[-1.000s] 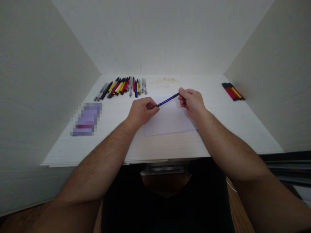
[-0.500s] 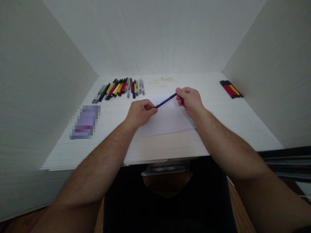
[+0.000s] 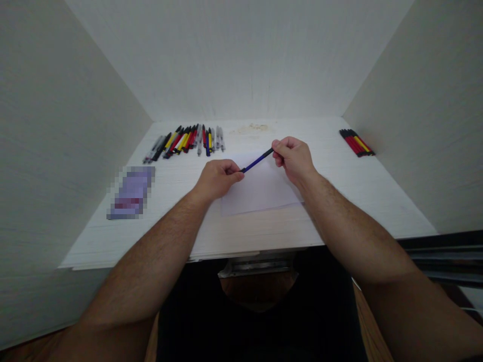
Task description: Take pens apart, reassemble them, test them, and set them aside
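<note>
A blue pen with black ends is held at a slant between my two hands, its right end higher in the view. My left hand pinches the lower end between thumb and fingers. At the other end, the fingertips of my right hand are closed on the black part, and the very tip is hidden by them. Below the pen a white sheet of paper lies on the white table.
Several pens in red, yellow, blue, black and clear lie in a row at the back left. A small group of red and yellow pens lies at the back right. A blurred-out phone-like object rests at the left. White walls enclose the table.
Both hands keep their hold on the pen, with hardly any movement. The whole view has shifted very slightly.
</note>
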Action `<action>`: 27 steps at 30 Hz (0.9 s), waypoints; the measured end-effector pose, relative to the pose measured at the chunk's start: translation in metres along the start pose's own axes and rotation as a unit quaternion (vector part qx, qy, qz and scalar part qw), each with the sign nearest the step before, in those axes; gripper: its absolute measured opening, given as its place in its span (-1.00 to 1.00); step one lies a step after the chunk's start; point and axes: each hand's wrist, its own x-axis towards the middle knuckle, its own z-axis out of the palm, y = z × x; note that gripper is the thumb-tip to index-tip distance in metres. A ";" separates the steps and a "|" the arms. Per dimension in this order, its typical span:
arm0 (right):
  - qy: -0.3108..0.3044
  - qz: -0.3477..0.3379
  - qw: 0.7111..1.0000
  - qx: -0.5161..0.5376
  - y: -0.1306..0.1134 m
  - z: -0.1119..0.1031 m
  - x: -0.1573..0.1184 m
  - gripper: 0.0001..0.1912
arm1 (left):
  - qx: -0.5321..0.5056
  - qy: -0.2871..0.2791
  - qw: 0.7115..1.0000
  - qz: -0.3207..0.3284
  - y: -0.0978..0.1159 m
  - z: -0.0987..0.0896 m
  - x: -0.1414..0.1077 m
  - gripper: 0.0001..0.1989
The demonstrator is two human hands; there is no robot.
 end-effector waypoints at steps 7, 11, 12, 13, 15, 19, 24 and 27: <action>-0.026 -0.005 1.000 0.009 -0.005 0.000 -0.002 -0.71 | -0.038 -0.042 0.998 -0.009 -0.002 -0.001 0.002 -0.80; -0.045 -0.004 0.999 0.028 -0.008 -0.001 -0.002 -0.77 | -0.084 -0.061 0.994 -0.019 -0.004 -0.001 0.002 -0.79; -0.046 -0.003 0.998 0.034 -0.009 -0.002 -0.003 -0.77 | -0.081 -0.056 0.995 -0.017 -0.004 -0.001 0.002 -0.79; -0.047 -0.001 0.998 0.040 -0.009 -0.002 -0.003 -0.78 | -0.071 -0.046 0.996 -0.013 -0.004 -0.001 0.002 -0.80; -0.048 0.003 0.997 0.052 -0.010 -0.002 -0.003 -0.80 | -0.048 -0.022 0.999 0.001 -0.005 0.000 0.002 -0.80; -0.060 0.010 0.996 0.072 -0.010 -0.003 -0.003 -0.83 | -0.026 0.012 0.999 0.034 -0.006 0.002 0.002 -0.80; -0.041 0.033 0.997 0.064 -0.003 -0.002 0.000 -0.72 | 0.008 0.054 0.997 0.048 -0.002 0.002 -0.001 -0.79; -0.036 0.046 0.996 0.064 0.000 -0.001 0.001 -0.65 | 0.015 0.073 0.996 0.055 -0.001 0.002 -0.002 -0.78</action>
